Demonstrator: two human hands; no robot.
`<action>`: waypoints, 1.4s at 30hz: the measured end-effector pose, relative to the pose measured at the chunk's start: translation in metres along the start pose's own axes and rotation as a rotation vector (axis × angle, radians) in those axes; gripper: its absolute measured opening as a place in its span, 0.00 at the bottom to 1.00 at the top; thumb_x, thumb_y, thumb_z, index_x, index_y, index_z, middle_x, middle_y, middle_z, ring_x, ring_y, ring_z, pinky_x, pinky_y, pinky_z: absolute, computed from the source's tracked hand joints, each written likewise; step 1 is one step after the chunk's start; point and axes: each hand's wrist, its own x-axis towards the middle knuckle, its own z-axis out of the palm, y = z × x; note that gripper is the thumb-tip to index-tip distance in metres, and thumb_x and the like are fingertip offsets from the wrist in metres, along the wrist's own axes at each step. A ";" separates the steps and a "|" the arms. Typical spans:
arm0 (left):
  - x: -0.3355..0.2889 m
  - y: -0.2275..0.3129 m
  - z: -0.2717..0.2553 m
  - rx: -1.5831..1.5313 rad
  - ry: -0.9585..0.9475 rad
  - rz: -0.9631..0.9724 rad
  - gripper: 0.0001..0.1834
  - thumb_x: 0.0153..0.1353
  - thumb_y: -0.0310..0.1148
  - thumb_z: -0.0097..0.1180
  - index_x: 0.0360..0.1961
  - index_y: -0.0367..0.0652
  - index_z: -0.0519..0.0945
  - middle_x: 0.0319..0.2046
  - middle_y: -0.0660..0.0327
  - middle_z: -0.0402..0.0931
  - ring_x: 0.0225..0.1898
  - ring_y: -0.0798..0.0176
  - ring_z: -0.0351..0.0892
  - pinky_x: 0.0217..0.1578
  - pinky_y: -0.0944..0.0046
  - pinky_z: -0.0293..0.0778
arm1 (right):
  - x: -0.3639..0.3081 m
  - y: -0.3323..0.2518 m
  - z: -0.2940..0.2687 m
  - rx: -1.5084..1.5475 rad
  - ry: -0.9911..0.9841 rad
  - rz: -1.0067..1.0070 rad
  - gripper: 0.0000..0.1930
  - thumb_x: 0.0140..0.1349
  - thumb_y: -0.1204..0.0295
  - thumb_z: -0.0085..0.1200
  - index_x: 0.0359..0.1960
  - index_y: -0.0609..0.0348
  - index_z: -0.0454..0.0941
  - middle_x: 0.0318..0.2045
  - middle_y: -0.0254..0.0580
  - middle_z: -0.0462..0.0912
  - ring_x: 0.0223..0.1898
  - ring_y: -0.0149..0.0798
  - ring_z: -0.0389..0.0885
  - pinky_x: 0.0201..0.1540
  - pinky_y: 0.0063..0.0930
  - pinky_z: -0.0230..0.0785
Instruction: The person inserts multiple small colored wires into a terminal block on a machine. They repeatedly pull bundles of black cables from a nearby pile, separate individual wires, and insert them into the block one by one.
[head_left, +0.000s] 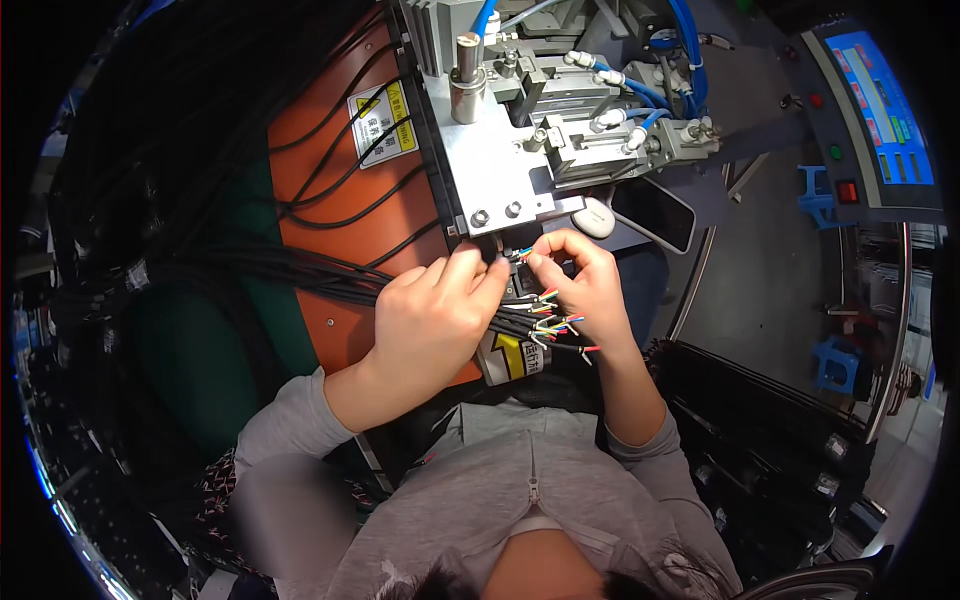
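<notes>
My left hand [440,305] is closed, its thumb and forefinger pinching a black cable near its stripped end, just below the front edge of the metal machine [465,165]. Facing it, my right hand [588,285] is closed too, with thumb and forefinger on the thin coloured wires [524,254] that come out of that cable. Below my fingers, more stripped cable ends [550,325] fan out in red, blue, yellow, green and white. Their black cables [335,275] run in from the left and pass under my left hand. My fingers partly hide the pinched cable end.
Pneumatic cylinders [590,95] with blue hoses top the machine. A white rounded case [594,217] and a phone [655,213] lie at its right. The orange board [335,180] bears loose black cables. A control screen [880,110] stands at the far right, near blue stools [835,365].
</notes>
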 end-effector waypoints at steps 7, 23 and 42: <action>-0.005 0.006 -0.004 0.213 -0.057 -0.058 0.07 0.49 0.28 0.60 0.31 0.40 0.80 0.23 0.66 0.66 0.23 0.71 0.73 0.22 0.70 0.66 | -0.007 -0.001 -0.021 -0.014 -0.131 -0.371 0.08 0.49 0.81 0.62 0.32 0.64 0.80 0.31 0.39 0.81 0.34 0.32 0.78 0.39 0.23 0.70; 0.004 -0.010 -0.006 -0.526 0.125 0.007 0.06 0.46 0.28 0.62 0.28 0.44 0.81 0.22 0.64 0.76 0.22 0.62 0.77 0.22 0.65 0.69 | -0.017 -0.019 0.001 0.263 -0.073 -0.614 0.10 0.47 0.79 0.61 0.34 0.60 0.82 0.34 0.42 0.82 0.36 0.39 0.78 0.42 0.32 0.68; 0.003 -0.009 -0.019 -0.305 0.225 0.235 0.17 0.46 0.31 0.65 0.39 0.36 0.81 0.35 0.59 0.77 0.25 0.67 0.76 0.20 0.71 0.68 | -0.023 -0.032 0.010 0.190 0.067 -0.579 0.10 0.45 0.84 0.66 0.30 0.62 0.81 0.31 0.41 0.82 0.33 0.35 0.80 0.36 0.24 0.71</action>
